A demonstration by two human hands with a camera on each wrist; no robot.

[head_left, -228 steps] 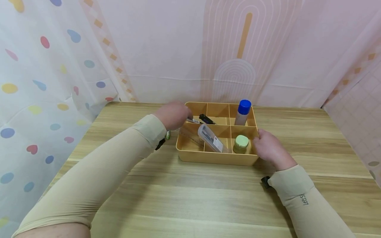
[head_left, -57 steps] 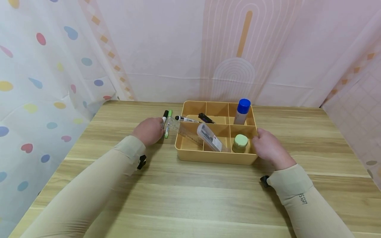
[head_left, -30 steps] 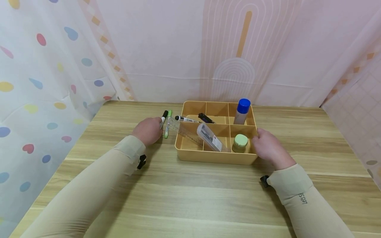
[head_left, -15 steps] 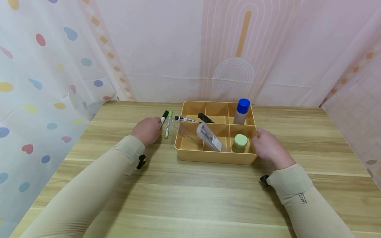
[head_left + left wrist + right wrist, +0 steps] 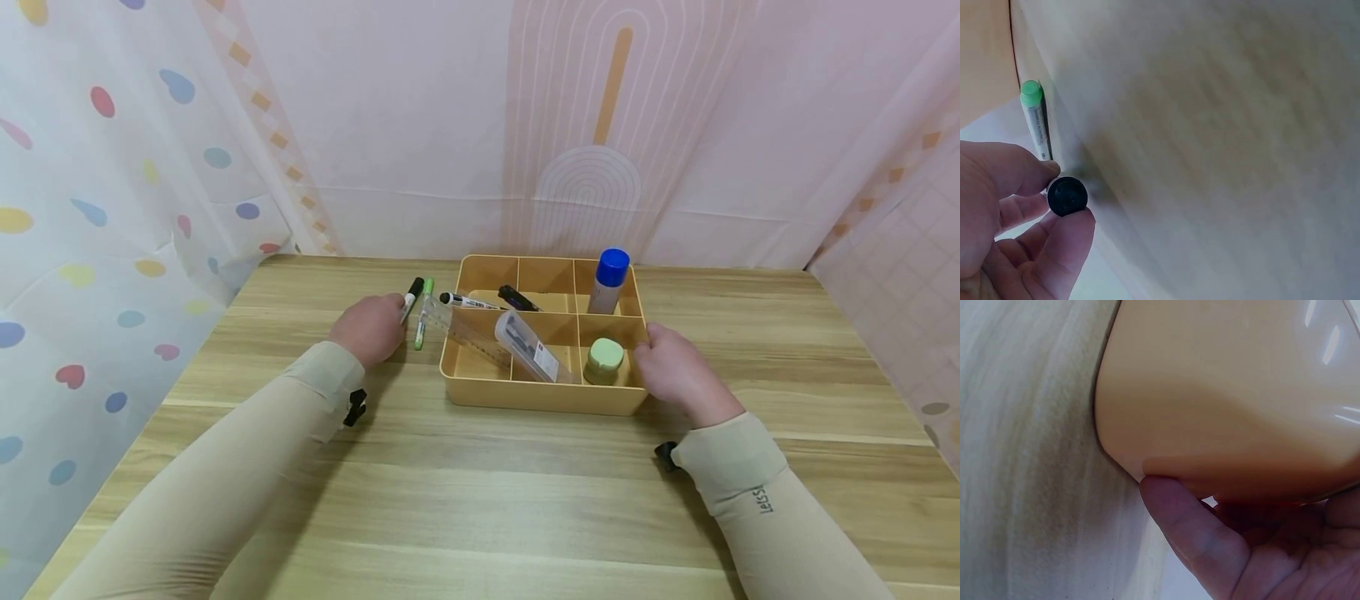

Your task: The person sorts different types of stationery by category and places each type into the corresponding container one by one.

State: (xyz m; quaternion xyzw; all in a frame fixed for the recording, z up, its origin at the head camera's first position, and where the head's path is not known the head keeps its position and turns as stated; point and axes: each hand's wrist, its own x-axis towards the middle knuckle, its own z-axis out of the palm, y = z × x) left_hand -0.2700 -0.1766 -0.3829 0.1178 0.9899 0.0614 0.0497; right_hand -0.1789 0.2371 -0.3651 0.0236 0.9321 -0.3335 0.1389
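Note:
My left hand point(image 5: 371, 329) is at the left of the yellow divided organizer box point(image 5: 543, 398), pinching a black-capped whiteboard marker point(image 5: 411, 300) between thumb and fingers. In the left wrist view, the marker's round black end point(image 5: 1067, 196) faces the camera. Just right of it, a green-capped marker point(image 5: 421, 325) lies on the table. My right hand point(image 5: 678, 367) holds the box by its right wall; the right wrist view shows a fingertip against the orange-yellow plastic point(image 5: 1210, 412). A white marker with a black cap point(image 5: 468, 300) rests in the back left compartment.
The box also holds a black pen point(image 5: 517, 297), a clear ruler point(image 5: 472, 337) jutting over the left rim, a clear plastic case point(image 5: 528, 346), a blue-capped bottle point(image 5: 606, 283) and a green-lidded jar point(image 5: 603, 361). A patterned curtain point(image 5: 420, 125) hangs behind the wooden table point(image 5: 480, 500).
Earlier my left hand was over the back left compartment with the white marker, which now lies there. The hand moved left and took hold of another black-capped marker. My right hand stayed put.

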